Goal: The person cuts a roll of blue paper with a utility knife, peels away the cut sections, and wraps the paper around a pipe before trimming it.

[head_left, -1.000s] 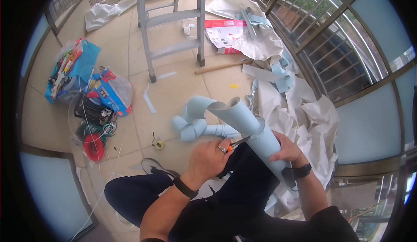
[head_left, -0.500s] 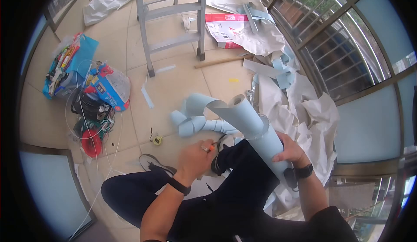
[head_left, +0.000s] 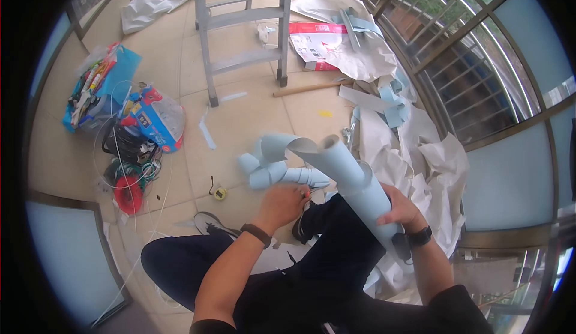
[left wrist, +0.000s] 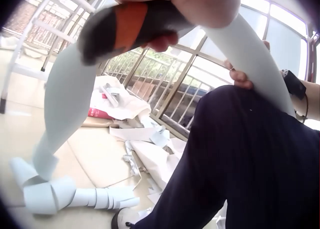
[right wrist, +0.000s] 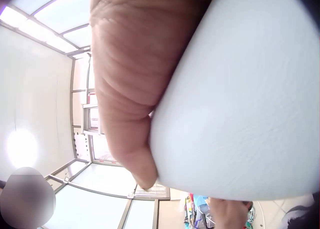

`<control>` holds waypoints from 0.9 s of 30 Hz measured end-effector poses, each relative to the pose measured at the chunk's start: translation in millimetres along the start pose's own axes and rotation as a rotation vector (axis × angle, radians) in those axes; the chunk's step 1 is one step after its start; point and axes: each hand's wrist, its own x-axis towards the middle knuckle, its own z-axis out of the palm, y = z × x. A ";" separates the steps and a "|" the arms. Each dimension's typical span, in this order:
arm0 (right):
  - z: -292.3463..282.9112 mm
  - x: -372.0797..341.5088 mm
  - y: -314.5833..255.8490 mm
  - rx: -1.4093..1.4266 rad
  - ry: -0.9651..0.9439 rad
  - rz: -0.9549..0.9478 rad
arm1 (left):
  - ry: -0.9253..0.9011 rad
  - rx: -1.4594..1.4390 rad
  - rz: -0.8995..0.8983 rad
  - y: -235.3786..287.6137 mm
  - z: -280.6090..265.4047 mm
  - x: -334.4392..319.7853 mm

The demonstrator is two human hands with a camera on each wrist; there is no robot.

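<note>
Slanting over the person's knee is a pale blue wallpaper roll [head_left: 367,202], its outer turn cut partway along. The right hand [head_left: 401,205] grips its lower part, thumb laid over the near side; the right wrist view shows that hand curled round the paper. A long strip [head_left: 277,146] hangs from the upper part of the roll down to curled pale blue strips [head_left: 264,175] on the floor. Left of the roll, the left hand [head_left: 281,205] holds a knife by its black-and-orange handle [left wrist: 131,26], apart from the paper. Its blade is hidden.
A stepladder [head_left: 243,19] stands ahead. Crumpled off-white sheeting [head_left: 414,154] spreads along the right by the railing windows. Tool bags [head_left: 159,121], cables and a red spool [head_left: 128,195] lie at left. A tape measure [head_left: 220,193] sits on the tiles near the left foot.
The left hand has drawn the knife away from the roll to the left, then turned and come back slightly. The right hand keeps its grip on the roll.
</note>
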 end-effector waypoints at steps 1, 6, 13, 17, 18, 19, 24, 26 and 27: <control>-2.6 -1.2 4.5 -0.009 -0.012 -0.053 | -0.031 -0.025 -0.081 -4.1 9.1 -8.6; 2.6 -3.2 -3.3 0.077 0.009 0.040 | 0.061 -0.148 -0.174 4.0 -6.5 -30.5; 8.7 3.0 -1.4 0.023 0.029 -0.009 | 0.522 -0.683 -0.165 46.0 -79.7 10.9; 10.1 1.5 1.1 -0.082 0.066 -0.007 | 0.306 -0.972 -0.237 42.8 -95.0 22.9; 9.5 0.6 0.8 -0.079 0.076 -0.012 | 0.217 -1.067 -0.329 43.3 -104.1 22.0; 10.2 -0.5 -1.0 -0.117 0.078 0.000 | 0.186 -1.189 -0.316 45.2 -112.6 20.4; 27.5 -3.3 -18.5 -0.306 0.119 0.022 | 0.220 -1.006 -0.237 68.1 -145.3 36.0; 32.2 -3.3 -21.0 -0.397 0.136 0.035 | 0.254 -0.848 -0.198 73.9 -155.1 46.2; 33.2 -3.5 -21.2 -0.396 0.137 0.032 | 0.272 -0.792 -0.226 78.1 -161.0 50.5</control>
